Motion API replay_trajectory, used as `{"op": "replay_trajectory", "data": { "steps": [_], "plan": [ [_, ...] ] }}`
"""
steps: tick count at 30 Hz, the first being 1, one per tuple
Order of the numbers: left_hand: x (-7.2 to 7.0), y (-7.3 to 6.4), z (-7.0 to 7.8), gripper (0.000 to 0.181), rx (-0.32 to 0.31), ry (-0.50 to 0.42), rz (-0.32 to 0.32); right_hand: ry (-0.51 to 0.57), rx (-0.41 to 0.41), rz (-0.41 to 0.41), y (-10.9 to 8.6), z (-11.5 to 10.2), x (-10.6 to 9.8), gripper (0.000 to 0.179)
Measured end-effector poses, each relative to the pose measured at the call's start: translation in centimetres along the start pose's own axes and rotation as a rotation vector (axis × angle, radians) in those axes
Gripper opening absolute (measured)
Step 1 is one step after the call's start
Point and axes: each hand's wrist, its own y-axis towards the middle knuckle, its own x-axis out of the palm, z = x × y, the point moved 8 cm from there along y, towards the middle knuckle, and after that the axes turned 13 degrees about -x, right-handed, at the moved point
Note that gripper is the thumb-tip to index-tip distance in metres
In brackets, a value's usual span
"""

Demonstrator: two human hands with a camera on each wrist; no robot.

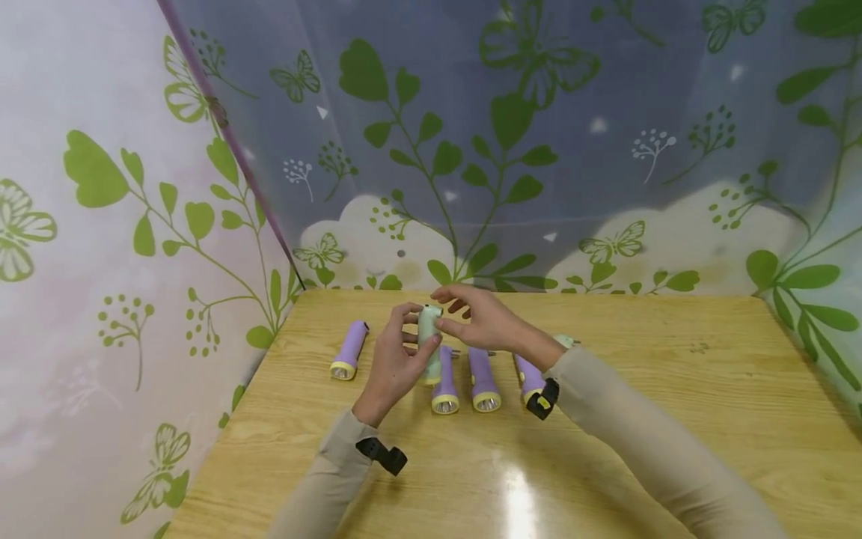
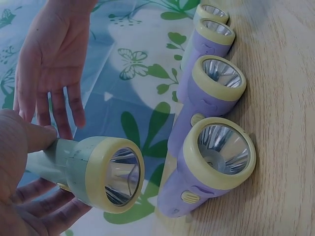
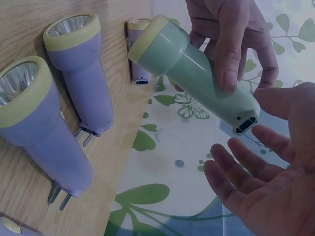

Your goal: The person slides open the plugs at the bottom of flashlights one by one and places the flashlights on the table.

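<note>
My left hand (image 1: 397, 361) grips a pale green flashlight (image 3: 204, 81) with a cream rim, thumb on one side and fingers on the other. The flashlight's lens (image 2: 122, 176) shows in the left wrist view. Its tail end, with a dark slot, points towards my right hand (image 3: 268, 182). That hand has its fingers spread and loosely bent, with the thumb tip right by the tail. Just beside the held flashlight, a purple flashlight (image 1: 445, 385) lies on the table, with another purple flashlight (image 1: 482, 374) to its right.
On the wooden table (image 1: 606, 449), one purple flashlight (image 1: 350, 347) lies apart at the left. Another purple flashlight (image 1: 528, 373) is partly behind my right wrist, with a green flashlight (image 1: 564, 340) beyond it. Metal prongs (image 3: 60, 196) stick out of some tails. A patterned curtain (image 1: 417, 150) hangs behind.
</note>
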Motion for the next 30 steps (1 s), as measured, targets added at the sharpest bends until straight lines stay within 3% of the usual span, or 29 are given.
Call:
{"op": "replay_trajectory", "data": {
  "steps": [9, 20, 30],
  "plan": [
    [0.2, 0.1, 0.1, 0.049, 0.021, -0.017, 0.004, 0.026, -0.046, -0.031, 0.5, 0.2, 0.9, 0.043],
    [0.5, 0.4, 0.5, 0.05, 0.019, 0.0, 0.005, 0.054, -0.026, -0.017, 0.6, 0.5, 1.2, 0.041],
    [1.1, 0.2, -0.1, 0.049, -0.037, -0.041, -0.025, 0.057, -0.042, 0.0, 0.2, 1.1, 1.7, 0.035]
  ]
}}
